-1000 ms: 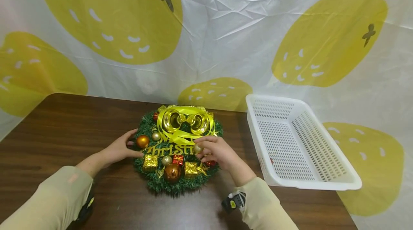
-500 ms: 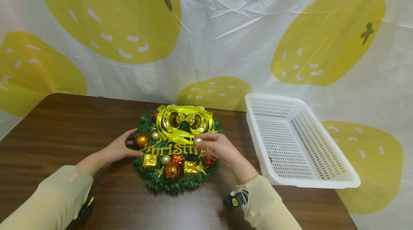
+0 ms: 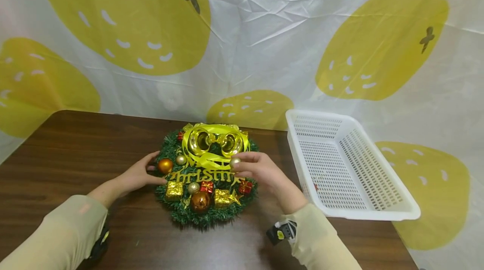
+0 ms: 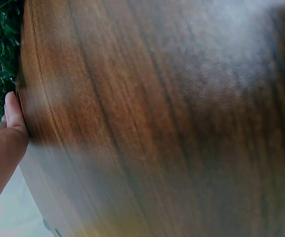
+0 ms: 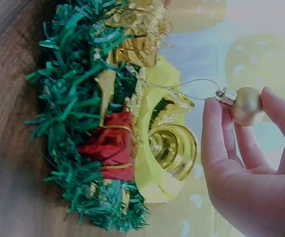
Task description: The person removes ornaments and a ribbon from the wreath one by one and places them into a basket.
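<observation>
A green Christmas wreath [image 3: 206, 215] with gold bells [image 3: 213, 143], a yellow ribbon, small gift boxes and baubles lies on the brown table [image 3: 75, 148]. My right hand [image 3: 247, 168] pinches a small gold bauble [image 3: 235, 162] lifted off the wreath's right side. In the right wrist view the gold bauble [image 5: 246, 106] sits between thumb and fingers, and a thin wire [image 5: 182, 84] runs from its cap back to the wreath [image 5: 73, 123]. My left hand [image 3: 145, 173] rests against the wreath's left edge beside an orange bauble [image 3: 165, 165], fingers fairly straight.
A white perforated plastic basket [image 3: 363, 215] stands on the table to the right of the wreath, with a small red item inside near its left wall. A white backdrop with yellow shapes hangs behind. Bare table lies left and in front.
My right hand has lifted the small gold bauble up and slightly right, away from the wreath's lettering. The left hand has stayed at the wreath's left edge.
</observation>
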`<state>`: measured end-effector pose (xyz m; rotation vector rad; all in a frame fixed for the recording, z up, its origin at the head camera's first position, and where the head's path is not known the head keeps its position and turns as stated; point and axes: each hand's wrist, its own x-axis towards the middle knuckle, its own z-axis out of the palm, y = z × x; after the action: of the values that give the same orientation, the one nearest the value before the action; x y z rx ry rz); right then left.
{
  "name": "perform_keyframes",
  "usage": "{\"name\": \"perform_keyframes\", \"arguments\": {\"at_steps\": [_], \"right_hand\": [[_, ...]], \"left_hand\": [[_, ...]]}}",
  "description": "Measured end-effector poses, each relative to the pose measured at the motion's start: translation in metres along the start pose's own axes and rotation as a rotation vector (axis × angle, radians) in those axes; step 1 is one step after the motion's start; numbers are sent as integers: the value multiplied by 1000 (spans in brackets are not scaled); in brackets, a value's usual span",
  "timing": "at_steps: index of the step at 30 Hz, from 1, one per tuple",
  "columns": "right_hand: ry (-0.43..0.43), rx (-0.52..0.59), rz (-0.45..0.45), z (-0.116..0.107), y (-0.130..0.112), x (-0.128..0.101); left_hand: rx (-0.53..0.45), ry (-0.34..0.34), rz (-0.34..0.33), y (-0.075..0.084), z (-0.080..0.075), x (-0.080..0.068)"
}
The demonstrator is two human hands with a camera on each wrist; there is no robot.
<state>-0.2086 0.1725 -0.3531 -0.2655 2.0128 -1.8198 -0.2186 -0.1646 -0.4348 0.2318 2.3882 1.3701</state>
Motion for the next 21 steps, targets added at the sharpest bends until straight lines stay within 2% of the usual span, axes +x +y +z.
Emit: {"name": "perform_keyframes", "arguments": {"at_steps": [7,15,21], "right_hand": [[28,-13,-19,-8,-9,-3],[29,55,-62,-20,-20,-8],[34,42,-99,-32,-31,-12]], "left_hand": [[8,6,4,1,0,-1],[5,7,7,2,1,-1],[3,11,12,1,1,-1]]}}
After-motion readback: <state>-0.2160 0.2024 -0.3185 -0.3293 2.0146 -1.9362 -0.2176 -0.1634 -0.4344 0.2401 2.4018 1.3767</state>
